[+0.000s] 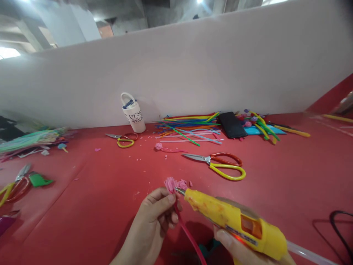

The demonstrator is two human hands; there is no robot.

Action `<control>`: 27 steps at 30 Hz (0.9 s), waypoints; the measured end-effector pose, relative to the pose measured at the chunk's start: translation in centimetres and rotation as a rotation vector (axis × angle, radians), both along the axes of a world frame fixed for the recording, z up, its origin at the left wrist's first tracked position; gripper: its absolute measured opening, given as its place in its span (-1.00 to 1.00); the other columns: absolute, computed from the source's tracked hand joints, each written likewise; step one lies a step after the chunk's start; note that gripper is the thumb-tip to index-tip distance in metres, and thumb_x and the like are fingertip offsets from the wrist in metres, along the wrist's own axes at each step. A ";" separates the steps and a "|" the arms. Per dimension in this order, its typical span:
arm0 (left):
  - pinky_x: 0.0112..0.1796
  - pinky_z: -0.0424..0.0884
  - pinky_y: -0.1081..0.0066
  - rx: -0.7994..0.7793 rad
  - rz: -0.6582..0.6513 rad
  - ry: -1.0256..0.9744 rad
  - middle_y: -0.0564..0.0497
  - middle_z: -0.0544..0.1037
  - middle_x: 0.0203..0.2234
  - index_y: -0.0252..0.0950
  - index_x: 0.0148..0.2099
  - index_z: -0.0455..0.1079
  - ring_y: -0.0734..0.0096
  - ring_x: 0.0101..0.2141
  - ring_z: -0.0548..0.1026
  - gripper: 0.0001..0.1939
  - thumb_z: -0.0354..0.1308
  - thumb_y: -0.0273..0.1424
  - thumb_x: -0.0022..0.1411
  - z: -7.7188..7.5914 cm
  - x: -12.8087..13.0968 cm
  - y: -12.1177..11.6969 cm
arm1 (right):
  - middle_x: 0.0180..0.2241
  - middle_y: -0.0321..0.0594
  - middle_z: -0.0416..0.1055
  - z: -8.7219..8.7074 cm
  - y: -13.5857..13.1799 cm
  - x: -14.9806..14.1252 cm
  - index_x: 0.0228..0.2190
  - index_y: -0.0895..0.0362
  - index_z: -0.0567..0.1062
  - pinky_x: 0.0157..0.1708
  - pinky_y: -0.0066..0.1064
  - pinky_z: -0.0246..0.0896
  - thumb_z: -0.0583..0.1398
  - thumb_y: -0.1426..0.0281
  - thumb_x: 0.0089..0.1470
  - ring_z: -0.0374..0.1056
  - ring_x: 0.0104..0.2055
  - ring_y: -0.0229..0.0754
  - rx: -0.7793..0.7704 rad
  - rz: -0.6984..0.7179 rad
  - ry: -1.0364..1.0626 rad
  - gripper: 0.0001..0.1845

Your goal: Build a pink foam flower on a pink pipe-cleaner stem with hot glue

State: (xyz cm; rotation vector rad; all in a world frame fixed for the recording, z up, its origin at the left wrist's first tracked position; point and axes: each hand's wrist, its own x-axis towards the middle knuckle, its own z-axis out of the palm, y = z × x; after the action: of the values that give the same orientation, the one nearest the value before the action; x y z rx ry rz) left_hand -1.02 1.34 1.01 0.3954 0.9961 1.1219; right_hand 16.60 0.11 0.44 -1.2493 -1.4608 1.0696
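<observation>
My left hand (154,217) pinches a pink paper-like flower (170,184) just below its head, with a dark pink stem (190,237) hanging down toward me. My right hand (234,246) is wrapped round a yellow hot glue gun (220,211), its trigger out of sight. The gun's metal nozzle touches or nearly touches the flower's base. A clear glue stick (306,252) sticks out of the back. Small pink pieces (182,184) lie on the table right behind the flower. Another pink flower on a stem (159,146) lies farther back.
Red-and-yellow scissors (226,165) lie beyond the gun, with more scissors (125,141) at the back and left. Coloured sticks (190,125), a black phone (232,125) and a white cup (134,116) stand or lie along the white partition (176,73). A black cable (338,228) curves at right.
</observation>
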 end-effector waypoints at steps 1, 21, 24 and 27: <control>-0.67 0.19 0.69 0.016 -0.010 0.015 0.11 0.48 -0.68 -0.35 -0.50 0.38 0.70 -0.72 0.35 -0.87 0.29 -0.46 -0.04 0.0 0.0 0.0 | -0.62 -0.33 0.39 0.3 -0.1 0.0 -0.61 -0.01 0.45 -0.62 -0.41 0.29 0.20 0.30 -0.18 0.29 -0.63 -0.19 -0.008 -0.003 -0.008 -0.93; -0.64 0.26 0.66 0.078 0.006 0.041 0.13 0.46 -0.68 -0.35 -0.47 0.43 0.67 -0.71 0.38 -0.93 0.26 -0.48 0.01 -0.3 0.2 -0.1 | -0.58 -0.31 0.45 0.1 -0.4 0.1 -0.50 0.00 0.50 -0.49 -0.36 0.37 0.21 0.31 -0.17 0.37 -0.56 -0.13 -0.028 -0.045 -0.041 -0.92; -0.64 0.26 0.65 0.075 0.004 0.043 0.13 0.46 -0.68 -0.35 -0.49 0.41 0.66 -0.72 0.37 -0.91 0.27 -0.47 0.00 -0.3 0.2 0.0 | -0.58 -0.31 0.43 0.1 -0.1 0.0 -0.57 0.00 0.48 -0.54 -0.40 0.34 0.22 0.35 -0.20 0.35 -0.57 -0.15 -0.044 0.022 -0.035 -0.98; -0.64 0.26 0.64 0.069 0.009 0.045 0.14 0.45 -0.68 -0.35 -0.49 0.41 0.66 -0.72 0.37 -0.90 0.28 -0.47 -0.02 -0.3 0.2 0.1 | -0.58 -0.30 0.44 0.3 0.1 0.0 -0.54 0.00 0.51 -0.54 -0.40 0.34 0.22 0.33 -0.19 0.35 -0.58 -0.15 -0.053 0.030 -0.011 -0.94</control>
State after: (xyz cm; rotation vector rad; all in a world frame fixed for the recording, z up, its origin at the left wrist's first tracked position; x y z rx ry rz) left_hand -0.84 1.40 0.72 0.4740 1.0013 1.1622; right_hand 16.63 0.23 0.69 -1.2759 -1.4725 1.1296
